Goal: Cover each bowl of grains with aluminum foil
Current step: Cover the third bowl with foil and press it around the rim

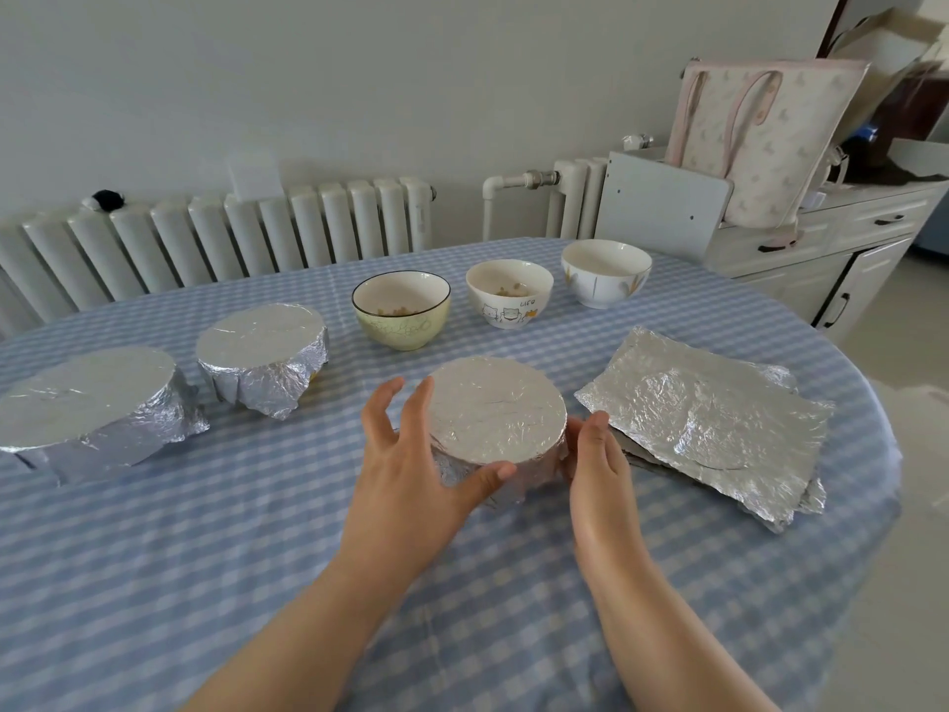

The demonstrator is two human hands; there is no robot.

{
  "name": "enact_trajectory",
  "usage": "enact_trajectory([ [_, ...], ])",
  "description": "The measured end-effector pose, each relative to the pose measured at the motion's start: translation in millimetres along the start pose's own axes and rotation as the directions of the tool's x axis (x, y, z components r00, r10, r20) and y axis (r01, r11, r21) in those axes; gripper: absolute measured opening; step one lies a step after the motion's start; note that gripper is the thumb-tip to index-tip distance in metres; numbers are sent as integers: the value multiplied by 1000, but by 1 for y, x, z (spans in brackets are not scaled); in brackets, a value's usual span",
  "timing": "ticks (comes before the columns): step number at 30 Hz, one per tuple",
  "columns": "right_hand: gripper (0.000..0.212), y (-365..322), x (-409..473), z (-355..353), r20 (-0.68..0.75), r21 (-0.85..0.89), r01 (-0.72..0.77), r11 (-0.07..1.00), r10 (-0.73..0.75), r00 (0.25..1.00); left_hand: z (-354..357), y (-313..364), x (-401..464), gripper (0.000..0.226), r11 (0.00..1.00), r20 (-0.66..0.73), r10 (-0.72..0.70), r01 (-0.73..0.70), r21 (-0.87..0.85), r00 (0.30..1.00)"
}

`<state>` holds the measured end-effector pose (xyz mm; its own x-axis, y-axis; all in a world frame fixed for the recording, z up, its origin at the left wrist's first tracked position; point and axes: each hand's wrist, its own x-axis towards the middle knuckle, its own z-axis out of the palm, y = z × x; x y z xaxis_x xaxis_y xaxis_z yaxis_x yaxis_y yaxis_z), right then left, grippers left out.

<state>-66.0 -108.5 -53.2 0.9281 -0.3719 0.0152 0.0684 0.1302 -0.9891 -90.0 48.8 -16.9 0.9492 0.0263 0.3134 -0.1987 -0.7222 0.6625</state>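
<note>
A foil-covered bowl point(498, 408) stands in the middle of the table. My left hand point(411, 465) is at its left side with fingers spread and the thumb touching the foil at the front. My right hand point(598, 465) rests against the bowl's right side, fingertips on the foil skirt. Two more foil-covered bowls point(262, 336) point(87, 393) stand to the left. Behind them are three uncovered bowls: a green bowl point(400, 326) and a cat-print bowl point(508, 305), both with grains, and a white bowl point(606, 285) whose contents are hidden. A stack of crinkled foil sheets point(708, 418) lies at the right.
The round table has a blue checked cloth point(205, 557), and its edge curves close behind the foil stack. A radiator point(231, 238) runs along the wall behind. A white cabinet point(821, 249) with a tote bag point(760, 141) on it stands at the back right.
</note>
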Motion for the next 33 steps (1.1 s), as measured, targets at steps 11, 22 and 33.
enact_trajectory([
  [11,63,-6,-18,0,124,-145,111,983,-94,988,3,-20,17,146,998,196,-25,37,-54,980],
  [22,29,-9,-14,-3,144,-30,99,995,-94,985,6,-23,21,104,920,178,-2,71,-384,984],
  [33,12,-5,-13,0,36,-124,90,988,-86,996,3,-13,17,80,914,193,-11,88,-397,981],
])
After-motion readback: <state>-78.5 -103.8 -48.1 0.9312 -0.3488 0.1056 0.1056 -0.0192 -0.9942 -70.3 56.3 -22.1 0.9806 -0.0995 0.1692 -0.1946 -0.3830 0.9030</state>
